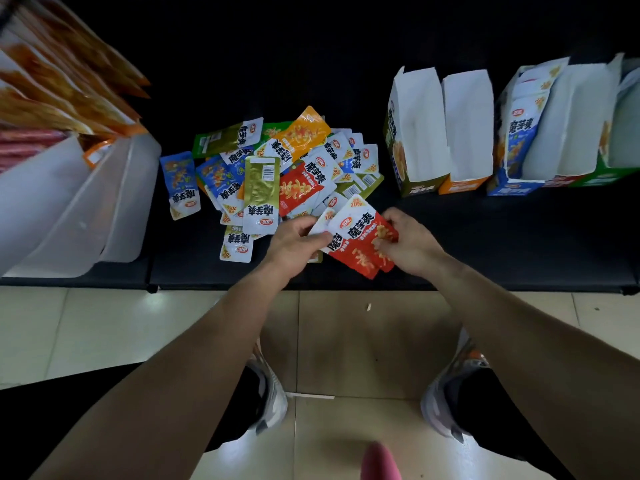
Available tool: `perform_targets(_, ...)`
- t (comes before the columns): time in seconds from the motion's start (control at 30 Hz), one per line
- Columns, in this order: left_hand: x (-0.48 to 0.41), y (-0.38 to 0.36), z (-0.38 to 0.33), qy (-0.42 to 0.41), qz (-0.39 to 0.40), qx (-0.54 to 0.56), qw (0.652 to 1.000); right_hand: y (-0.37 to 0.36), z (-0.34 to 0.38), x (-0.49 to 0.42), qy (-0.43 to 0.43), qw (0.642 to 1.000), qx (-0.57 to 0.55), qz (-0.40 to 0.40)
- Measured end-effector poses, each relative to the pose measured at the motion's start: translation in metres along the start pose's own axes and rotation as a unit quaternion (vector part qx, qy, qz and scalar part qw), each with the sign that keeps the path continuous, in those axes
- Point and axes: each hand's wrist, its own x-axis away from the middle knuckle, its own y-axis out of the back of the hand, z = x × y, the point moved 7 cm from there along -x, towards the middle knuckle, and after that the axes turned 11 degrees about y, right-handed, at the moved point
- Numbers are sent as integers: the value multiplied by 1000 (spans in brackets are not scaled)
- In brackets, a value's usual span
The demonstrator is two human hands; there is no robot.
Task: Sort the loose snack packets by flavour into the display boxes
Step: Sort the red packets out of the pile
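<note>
A heap of loose snack packets [277,168] in blue, green, orange and red lies on the black shelf [485,237]. My left hand [294,242] and my right hand [410,242] both grip a small stack of red packets [360,240] just in front of the heap. At the right stand several open display boxes: a green one [415,133], an orange one [467,129], a blue one [519,133] holding blue packets, then a red-fronted one [568,126] and another green one [623,133] at the frame's edge.
White plastic dividers [69,202] and long orange snack bags [62,84] fill the shelf's left end. The shelf's front edge [346,287] runs above a tiled floor [104,323], where my two shoes show.
</note>
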Motion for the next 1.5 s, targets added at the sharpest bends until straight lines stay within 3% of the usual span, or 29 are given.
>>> perform_targets(0.1, 3, 4, 0, 21, -26, 99, 995, -7, 1, 2, -5, 994, -105, -6)
perform_targets(0.27, 13, -18, 5, 48, 45, 217, 974, -21, 17, 4, -11, 971, -235, -30)
perform_targets(0.47, 4, -5, 10, 28, -40, 130, 990, -27, 20, 2, -22, 978, -202, -53)
perform_targets(0.67, 7, -3, 4, 25, -10, 124, 992, -33, 24, -2, -30, 971, -231, -58)
perform_targets(0.9, 1, 67, 3, 53, -112, 61, 990, -37, 51, -29, -28, 991, -119, -50)
perform_targets(1.03, -3, 115, 22, 91, -184, 95, 974, -34, 74, -77, 17, 996, -7, -82)
perform_targets(1.23, -12, 131, 39, 114, -222, 151, 957, -44, 78, -112, -140, 980, 74, -122)
perform_targets(1.3, -15, 129, 40, 106, -217, 149, 959, -43, 74, -115, -154, 975, 99, -127)
perform_targets(1.4, -19, 125, 38, 98, -209, 153, 961, -34, 72, -114, -91, 971, 90, -204)
perform_targets(1.5, -22, 121, 36, 95, -200, 156, 963, -18, 68, -109, -33, 968, -44, -247)
